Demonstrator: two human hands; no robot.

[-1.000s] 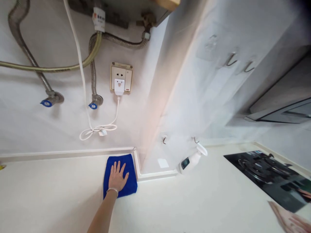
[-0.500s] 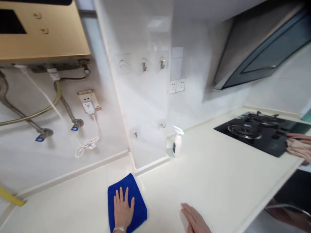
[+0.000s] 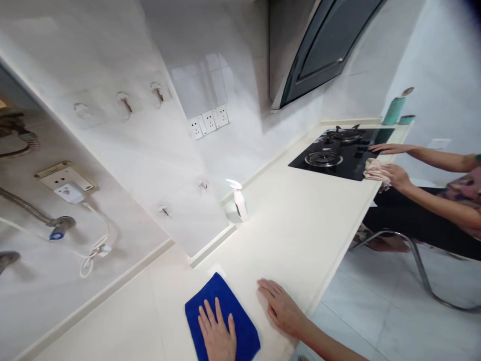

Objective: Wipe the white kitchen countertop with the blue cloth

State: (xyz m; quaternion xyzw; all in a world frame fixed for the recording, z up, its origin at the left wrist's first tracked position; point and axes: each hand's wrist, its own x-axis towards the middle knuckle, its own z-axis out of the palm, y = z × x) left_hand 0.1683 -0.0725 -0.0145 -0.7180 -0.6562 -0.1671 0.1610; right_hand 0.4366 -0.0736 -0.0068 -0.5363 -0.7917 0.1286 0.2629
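My left hand (image 3: 217, 331) lies flat with spread fingers on a blue cloth (image 3: 242, 328), pressing it against the white countertop (image 3: 300, 215). The cloth is spread out, with one corner toward the wall. To its right, my right hand (image 3: 280, 303) rests on the bare countertop near the front edge, fingers stretched out and holding nothing. A white spray bottle (image 3: 240, 203) stands upright by the wall corner, beyond both hands and touched by neither.
A black gas stove (image 3: 330, 153) sits farther along the counter under a range hood (image 3: 319, 47). Another person's hand (image 3: 396, 175) holds a beige rag (image 3: 374, 170) at its edge. Hooks (image 3: 124, 103), sockets (image 3: 208, 122) and a plugged-in charger (image 3: 69, 192) are on the walls. A green container (image 3: 394, 111) stands at the far end.
My view has swung to the right, showing more of the stove and the other person. My left hand stays flat on the blue cloth; more of my right forearm shows.
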